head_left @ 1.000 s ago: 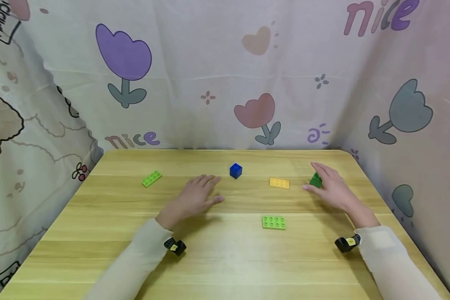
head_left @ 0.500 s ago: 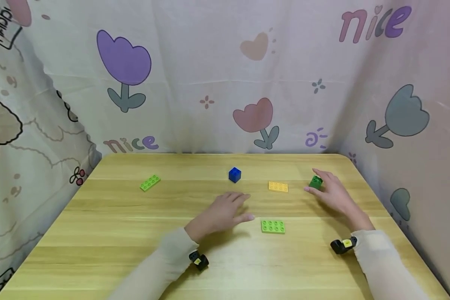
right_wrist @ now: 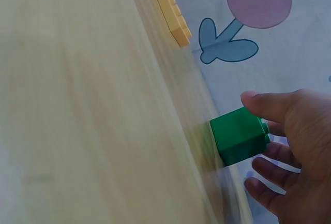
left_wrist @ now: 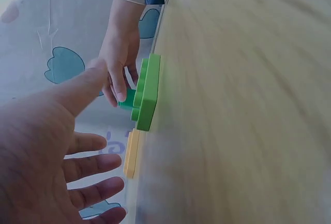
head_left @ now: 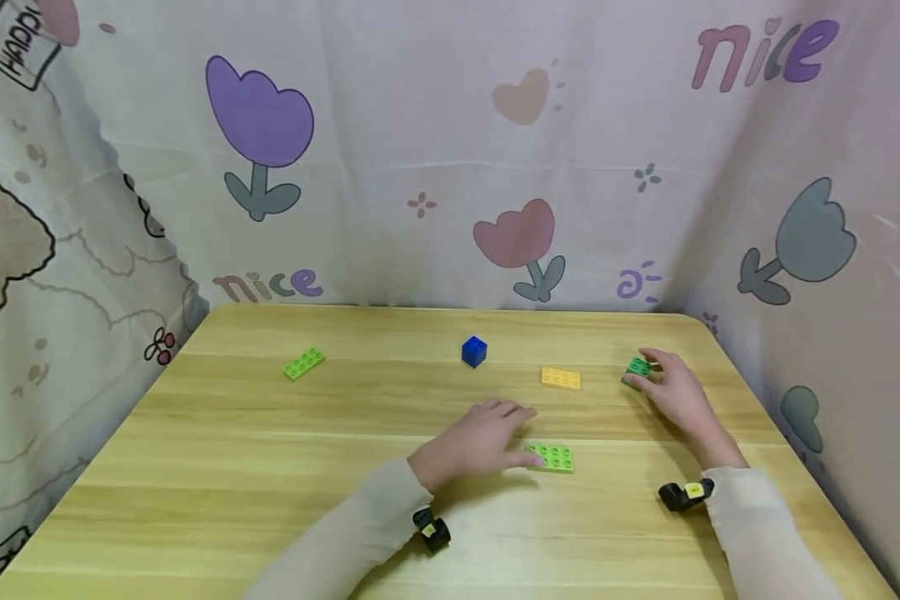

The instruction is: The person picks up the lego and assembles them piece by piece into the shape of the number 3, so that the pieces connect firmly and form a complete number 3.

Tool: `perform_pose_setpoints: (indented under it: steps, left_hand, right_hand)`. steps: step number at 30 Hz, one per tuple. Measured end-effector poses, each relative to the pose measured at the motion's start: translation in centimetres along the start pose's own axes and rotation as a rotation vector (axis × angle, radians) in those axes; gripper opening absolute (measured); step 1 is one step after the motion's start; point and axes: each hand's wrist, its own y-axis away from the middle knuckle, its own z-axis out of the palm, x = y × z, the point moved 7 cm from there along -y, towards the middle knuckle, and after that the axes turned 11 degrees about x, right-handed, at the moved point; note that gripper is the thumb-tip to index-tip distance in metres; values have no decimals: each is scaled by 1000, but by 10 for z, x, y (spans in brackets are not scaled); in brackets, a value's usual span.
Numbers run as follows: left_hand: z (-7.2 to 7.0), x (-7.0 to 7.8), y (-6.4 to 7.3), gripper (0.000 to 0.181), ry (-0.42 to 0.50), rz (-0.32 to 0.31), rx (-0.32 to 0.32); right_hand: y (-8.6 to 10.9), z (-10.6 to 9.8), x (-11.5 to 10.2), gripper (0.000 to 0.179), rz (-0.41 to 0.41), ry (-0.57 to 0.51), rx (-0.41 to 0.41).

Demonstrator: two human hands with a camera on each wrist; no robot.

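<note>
In the head view my left hand is spread just left of a flat light green building brick. Its thumb overlaps the brick's left edge there, but the left wrist view shows the fingers splayed and a gap between hand and brick. At the right side of the table my right hand pinches a dark green cube-shaped brick between thumb and fingers. In the right wrist view the thumb lies against one side of this brick; the fingers curl behind it, partly hidden.
A flat yellow brick lies between the dark green brick and a blue cube-shaped brick. Farther left is a narrow light green brick. The wooden table meets a printed cloth at its back edge.
My left hand has moved right and toward the near side, up to the flat light green brick. My right hand's fingers have closed in around the dark green brick.
</note>
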Motion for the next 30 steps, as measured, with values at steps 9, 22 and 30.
perform_pose_setpoints:
  steps: [9,22,30]
  left_hand:
    - [9,18,-8,78,-40,60,-2]
    - [17,21,-8,53,-98,133,61]
    - [16,16,-5,43,-105,137,74]
  right_hand:
    - [6,-4,8,63,5,-7,34]
    - [8,4,6,51,-14,-10,60]
    - [4,9,4,51,-19,-9,60]
